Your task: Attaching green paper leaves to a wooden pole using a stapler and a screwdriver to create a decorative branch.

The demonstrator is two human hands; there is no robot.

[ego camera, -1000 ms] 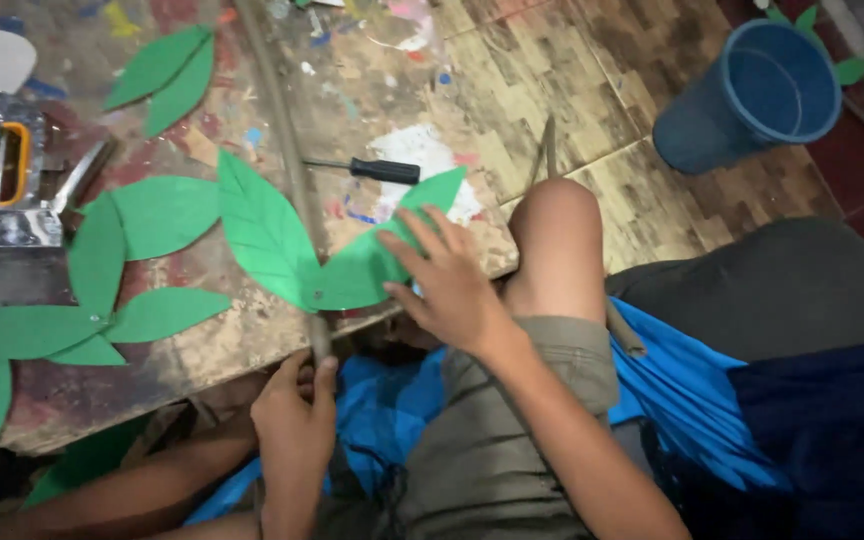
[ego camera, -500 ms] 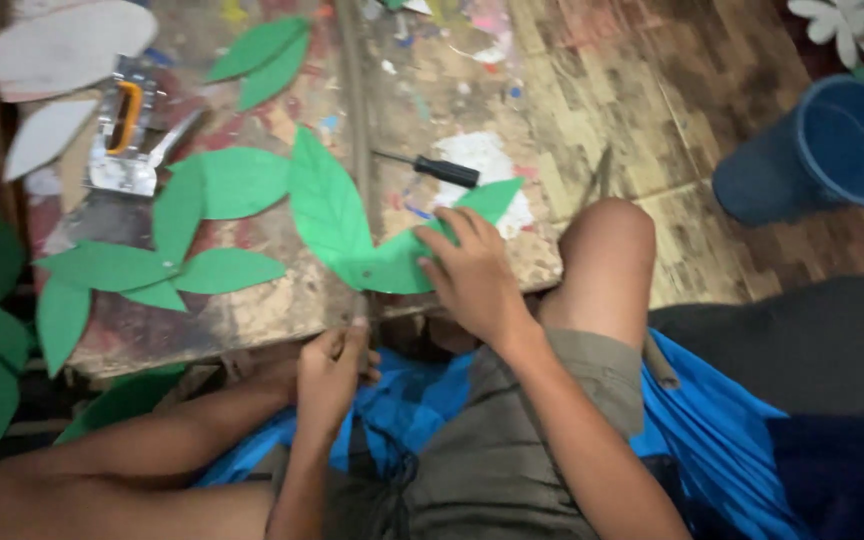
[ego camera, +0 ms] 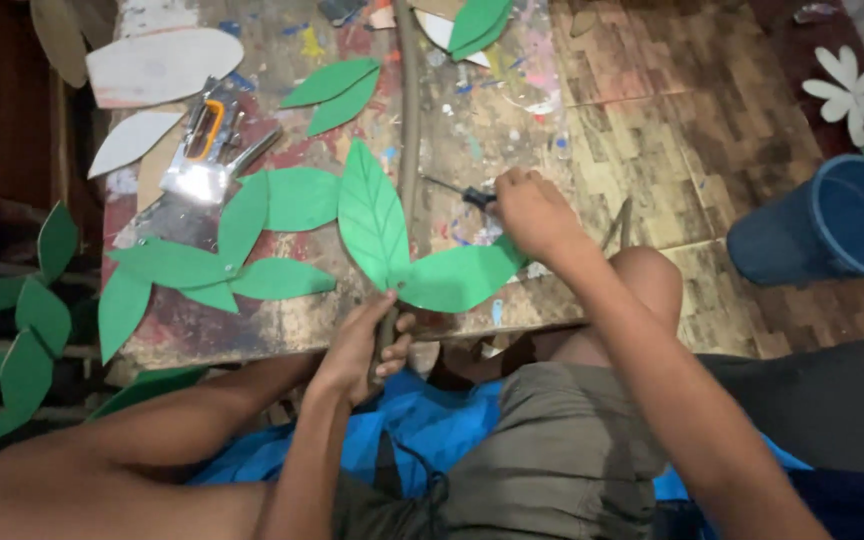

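My left hand (ego camera: 367, 340) grips the near end of a long brown stick (ego camera: 408, 130) at the front edge of a paint-stained board (ego camera: 512, 120). Two green foam leaves (ego camera: 377, 215) fan out from the stick just above that hand. My right hand (ego camera: 535, 210) has reached up over the right leaf and closes around the black handle of a screwdriver (ego camera: 452, 190) that lies on the board.
A silver and orange staple gun (ego camera: 207, 150) lies at the board's left. More green leaves (ego camera: 252, 240) and white leaf cut-outs (ego camera: 162, 65) lie around it. A blue bucket (ego camera: 832, 225) stands on the floor at right. Green leaves (ego camera: 22, 320) hang at the far left.
My right hand has left the right green leaf and moved up to the screwdriver. The left hand still holds the stick's end. The view has shifted rightwards across the board.
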